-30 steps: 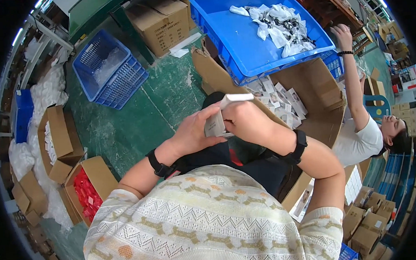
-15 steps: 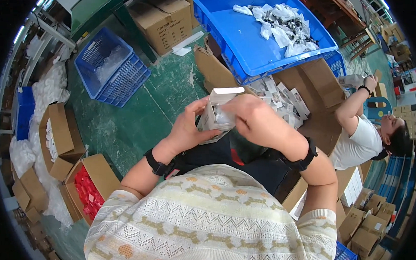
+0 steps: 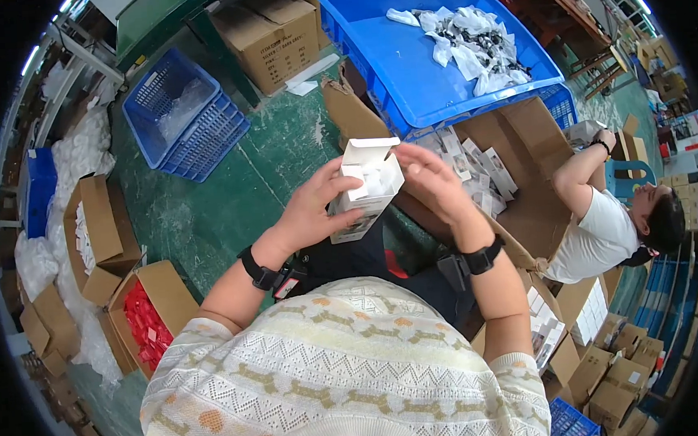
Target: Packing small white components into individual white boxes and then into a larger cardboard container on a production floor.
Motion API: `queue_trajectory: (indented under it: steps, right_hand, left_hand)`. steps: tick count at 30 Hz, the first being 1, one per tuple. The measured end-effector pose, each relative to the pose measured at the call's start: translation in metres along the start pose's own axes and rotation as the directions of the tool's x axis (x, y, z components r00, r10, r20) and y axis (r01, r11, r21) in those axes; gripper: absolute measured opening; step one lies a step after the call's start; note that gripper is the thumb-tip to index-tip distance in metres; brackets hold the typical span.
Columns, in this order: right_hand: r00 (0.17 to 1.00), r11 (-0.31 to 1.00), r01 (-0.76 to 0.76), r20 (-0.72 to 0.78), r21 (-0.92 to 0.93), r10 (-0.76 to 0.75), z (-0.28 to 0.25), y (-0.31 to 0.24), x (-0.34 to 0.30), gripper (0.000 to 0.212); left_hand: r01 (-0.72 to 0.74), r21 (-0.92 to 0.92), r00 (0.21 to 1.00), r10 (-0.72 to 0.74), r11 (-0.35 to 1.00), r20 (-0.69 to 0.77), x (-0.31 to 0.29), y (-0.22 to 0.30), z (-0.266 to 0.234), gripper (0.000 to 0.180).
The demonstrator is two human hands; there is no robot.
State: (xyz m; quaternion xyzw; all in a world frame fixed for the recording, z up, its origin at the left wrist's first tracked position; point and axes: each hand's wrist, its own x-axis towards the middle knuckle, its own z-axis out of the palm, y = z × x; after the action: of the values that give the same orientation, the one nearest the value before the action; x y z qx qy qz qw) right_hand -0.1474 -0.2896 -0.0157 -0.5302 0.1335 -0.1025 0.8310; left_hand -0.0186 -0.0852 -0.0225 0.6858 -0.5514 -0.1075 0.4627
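Note:
A small white carton (image 3: 377, 187) stands upright over my lap with its top flap raised and white contents showing inside. My left hand (image 3: 308, 208) is closed round its left side, the thumb across the front and the fingers at the upper edge. At the carton's right side is my right hand (image 3: 443, 189), its fingers stretched out and apart, with nothing in it. The fingertips are close to the flap; whether they touch it I cannot tell. Beyond that hand, many similar small cartons (image 3: 496, 172) lie loose in a large cardboard box (image 3: 532, 210).
A blue tray (image 3: 389, 68) with bagged dark parts stands ahead. A blue crate (image 3: 205, 138) sits on the green floor at left. Nearer, an open box holds red packets (image 3: 145, 320). On the right sits a person in a white shirt (image 3: 599, 242), beside more cardboard boxes.
My right hand has drawn out from the carton's opening to its right side, and its fingers have straightened. The carton is still in my left hand, with more of its white contents showing.

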Motion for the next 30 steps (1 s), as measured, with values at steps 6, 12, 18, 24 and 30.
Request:
queue_trajectory:
  steps: [6, 12, 18, 24, 30]
  right_hand:
    - [0.991, 0.999, 0.041, 0.13, 0.025, -0.044, 0.023, 0.028, 0.016, 0.043]
    - [0.956, 0.966, 0.208, 0.238, -0.151, -0.169, 0.022, 0.01, 0.017, 0.04]
    - [0.876, 0.703, 0.47, 0.379, -0.535, -0.297, 0.021, -0.002, 0.014, 0.026]
    - [0.89, 0.672, 0.455, 0.302, -0.584, -0.341, 0.028, 0.0, 0.015, 0.018]
    - [0.841, 0.531, 0.541, 0.432, -0.652, -0.326, 0.023, -0.006, 0.015, 0.021]
  left_hand:
    - [0.049, -0.032, 0.999, -0.049, 0.998, 0.007, -0.001, -0.002, -0.007, 0.039]
    - [0.035, 0.004, 0.999, -0.035, 0.999, -0.024, 0.002, -0.003, -0.006, 0.04]
    - [0.041, -0.208, 0.996, -0.056, 0.977, -0.064, 0.001, -0.01, 0.002, 0.045]
    - [0.007, -0.223, 0.997, -0.025, 0.975, -0.075, 0.001, -0.013, 0.003, 0.047]
    - [-0.026, -0.114, 0.998, 0.02, 0.993, -0.056, 0.001, -0.011, 0.0, 0.046]
